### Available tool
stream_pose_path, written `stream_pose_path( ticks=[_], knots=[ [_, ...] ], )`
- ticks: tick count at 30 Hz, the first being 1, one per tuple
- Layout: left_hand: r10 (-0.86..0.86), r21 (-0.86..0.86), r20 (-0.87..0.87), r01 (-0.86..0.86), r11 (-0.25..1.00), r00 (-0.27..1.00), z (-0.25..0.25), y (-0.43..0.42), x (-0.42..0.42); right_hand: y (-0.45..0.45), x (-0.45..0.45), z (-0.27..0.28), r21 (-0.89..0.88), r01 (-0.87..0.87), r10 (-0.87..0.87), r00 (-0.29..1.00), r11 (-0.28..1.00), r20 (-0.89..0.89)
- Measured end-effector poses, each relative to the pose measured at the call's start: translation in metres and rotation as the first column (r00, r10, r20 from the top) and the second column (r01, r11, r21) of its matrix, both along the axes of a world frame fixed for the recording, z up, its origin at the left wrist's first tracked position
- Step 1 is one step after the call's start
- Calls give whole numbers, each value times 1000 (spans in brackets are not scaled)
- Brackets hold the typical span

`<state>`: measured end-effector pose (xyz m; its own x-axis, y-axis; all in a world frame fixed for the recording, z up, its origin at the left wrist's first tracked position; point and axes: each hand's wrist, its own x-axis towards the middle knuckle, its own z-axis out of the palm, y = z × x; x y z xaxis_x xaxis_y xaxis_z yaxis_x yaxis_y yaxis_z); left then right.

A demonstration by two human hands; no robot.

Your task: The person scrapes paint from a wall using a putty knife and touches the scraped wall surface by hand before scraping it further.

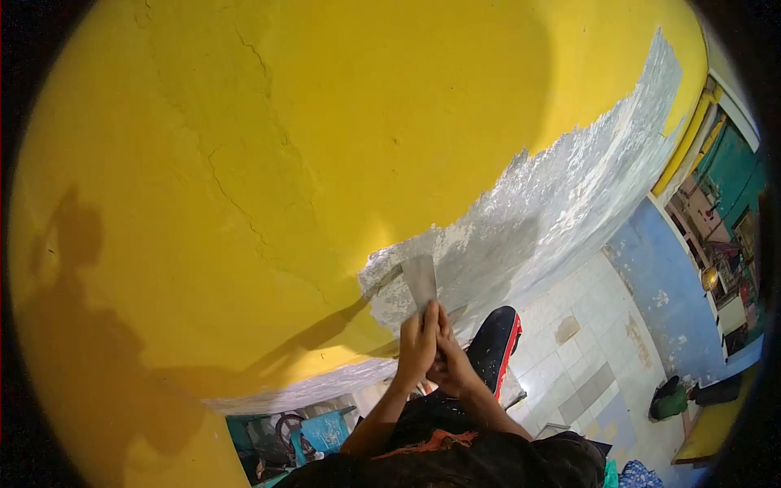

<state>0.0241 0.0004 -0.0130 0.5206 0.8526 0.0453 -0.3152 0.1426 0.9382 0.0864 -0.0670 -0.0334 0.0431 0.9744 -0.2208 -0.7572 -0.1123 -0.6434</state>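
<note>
- Two hands: my left hand (416,346) and right hand (454,369) grip scraper (421,281).
- Scraper: over left end of bare patch (561,199), which extends rightward.
- Yellow paint (390,138): borders patch's ragged upper edge.
- Tiled floor (553,370): beyond patch's lower edge.

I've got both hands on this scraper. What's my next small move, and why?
Perhaps work the scraper, gripped by your left hand and right hand, under the yellow paint: the blade shows over the grey patch, just short of the paint's ragged edge.
</note>
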Motion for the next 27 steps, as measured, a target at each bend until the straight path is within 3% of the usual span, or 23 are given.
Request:
stream_pose_path(
  ticks=[1, 2, 5, 7, 9, 10, 11, 12, 13, 14, 17, 19, 21, 22, 24, 25, 27],
  knots=[
    [19, 114, -65, -11, 993, 998, 17, 11, 2, 17, -6, 15, -80, 130, -134, 990, 988, -47],
    [40, 218, -131, -11, 976, 991, 31, 16, 3, 18, 1, 32, 15, 50, -49, 998, 999, -37],
    [-23, 277, -8, 24, 960, 1000, 69, 29, 15, 34, 13, 49, -23, 83, -83, 996, 996, -21],
    [-24, 257, -16, 27, 966, 1000, 69, 28, 14, 35, 17, 52, 76, 47, -53, 996, 996, 74],
    [-28, 246, -25, 33, 969, 999, 60, 27, 12, 28, 13, 37, 97, 80, -84, 996, 992, 43],
    [69, 236, -38, -58, 970, 997, 43, 22, 8, 23, 10, 24, 112, 116, -118, 993, 987, 6],
    [164, 225, -54, -148, 963, 985, 25, 16, 2, 17, 16, 6, 111, -21, 25, 999, 994, -37],
    [214, 161, -7, -210, 964, 977, 8, 9, -3, 8, 16, -4, 113, -20, 24, 999, 993, -37],
    [264, 92, 38, -267, 959, 964, -8, 2, -9, -1, 14, -12, 73, 78, -86, 990, 994, 112],
    [250, 7, -22, -250, 968, 968, -23, -4, -21, -6, 16, -16, 46, 182, -187, 947, 982, 262],
    [182, -22, -205, -190, 981, 962, -84, -14, -60, -15, 31, -11, 184, 337, -378, 721, 924, 580],
    [160, -68, -258, -183, 981, 953, -101, -13, -77, -15, 49, -12, 262, 360, -438, 607, 895, 663],
    [148, 13, -357, -154, 988, 922, -108, -9, -88, -13, 68, -17, 250, 348, -401, 483, 904, 778],
    [144, 10, -360, -150, 989, 922, -111, -6, -90, -6, 66, -7, 246, 352, -400, 484, 903, 778],
    [185, 81, -326, -167, 983, 927, -111, 2, -89, 5, 58, 22, 366, 477, -562, 373, 799, 738],
    [207, 109, -319, -181, 977, 925, -109, 6, -87, 2, 60, 33, 330, 435, -488, 325, 838, 810],
    [230, 107, -272, -208, 972, 935, -104, 11, -80, 6, 54, 27, 398, 433, -531, 247, 809, 810]
  ],
)
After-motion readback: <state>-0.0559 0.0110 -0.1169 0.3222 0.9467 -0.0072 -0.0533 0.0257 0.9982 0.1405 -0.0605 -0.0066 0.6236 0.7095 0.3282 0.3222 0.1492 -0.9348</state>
